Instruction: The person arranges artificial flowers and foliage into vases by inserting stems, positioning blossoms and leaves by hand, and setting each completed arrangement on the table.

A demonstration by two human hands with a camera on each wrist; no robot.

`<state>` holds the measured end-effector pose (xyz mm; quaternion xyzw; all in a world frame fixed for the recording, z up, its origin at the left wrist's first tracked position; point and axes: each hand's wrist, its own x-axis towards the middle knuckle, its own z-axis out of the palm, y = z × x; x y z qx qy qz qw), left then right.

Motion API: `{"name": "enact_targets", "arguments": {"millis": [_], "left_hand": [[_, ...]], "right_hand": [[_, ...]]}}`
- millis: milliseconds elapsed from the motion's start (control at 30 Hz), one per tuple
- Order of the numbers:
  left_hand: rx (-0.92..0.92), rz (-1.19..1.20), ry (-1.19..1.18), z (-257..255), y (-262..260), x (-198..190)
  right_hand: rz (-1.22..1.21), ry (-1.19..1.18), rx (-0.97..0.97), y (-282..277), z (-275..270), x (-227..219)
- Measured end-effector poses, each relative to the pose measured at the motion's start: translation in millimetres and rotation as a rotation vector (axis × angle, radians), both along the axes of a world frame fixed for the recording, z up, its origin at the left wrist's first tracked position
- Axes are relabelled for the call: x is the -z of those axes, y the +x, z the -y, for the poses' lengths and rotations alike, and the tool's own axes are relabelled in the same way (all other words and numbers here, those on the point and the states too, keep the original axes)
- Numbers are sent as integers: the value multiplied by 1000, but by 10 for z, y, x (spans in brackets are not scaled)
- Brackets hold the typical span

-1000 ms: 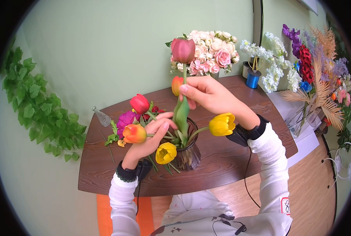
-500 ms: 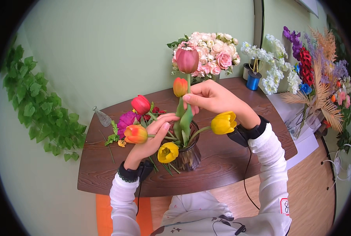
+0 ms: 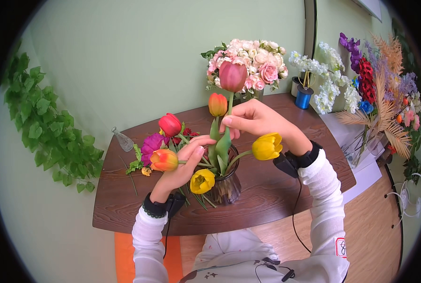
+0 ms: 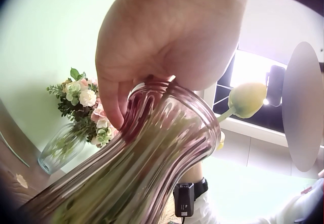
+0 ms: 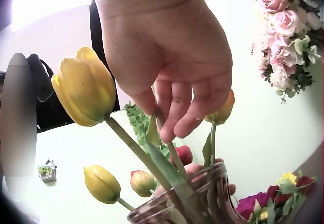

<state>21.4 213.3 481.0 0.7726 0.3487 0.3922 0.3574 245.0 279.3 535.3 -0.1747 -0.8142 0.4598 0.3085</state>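
My right hand pinches the stem of a tall pink tulip between thumb and fingers, above a ribbed, tinted glass vase. That stem runs down into the vase mouth in the right wrist view. At the rim rests my left hand, its fingers fairly straight against the glass and stems. Around the mouth lean a small orange tulip, a red tulip, an orange-yellow tulip and yellow tulips. My left palm is hidden in the head view.
Purple and red flowers lie left of the vase, near a small clear bottle. A pink and white rose bouquet stands behind. On the table's right sits a blue spool; tall mixed flowers stand beyond the edge.
The pink tulip has moved lower and its head has tipped to the right, with my right hand shifting slightly down and right. My left hand has stayed nearly still at the vase mouth.
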Motion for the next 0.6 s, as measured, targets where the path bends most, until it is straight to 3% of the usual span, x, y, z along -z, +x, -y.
{"name": "enact_targets", "arguments": {"millis": [200, 267, 400, 500, 567, 600], "left_hand": [[-72, -101, 141, 7, -33, 36], [10, 147, 71, -13, -59, 112], [5, 217, 104, 8, -156, 195], [91, 402, 155, -23, -261, 322], [152, 522, 70, -59, -337, 379], [72, 643, -18, -69, -310, 411]], "right_hand": [[-101, -114, -23, 82, 7, 144], [-146, -113, -18, 141, -29, 226], [-288, -178, 18, 231, 27, 355], [-336, -255, 53, 299, 45, 454], [-325, -221, 177, 305, 70, 514], [-318, -223, 174, 291, 87, 513]]}}
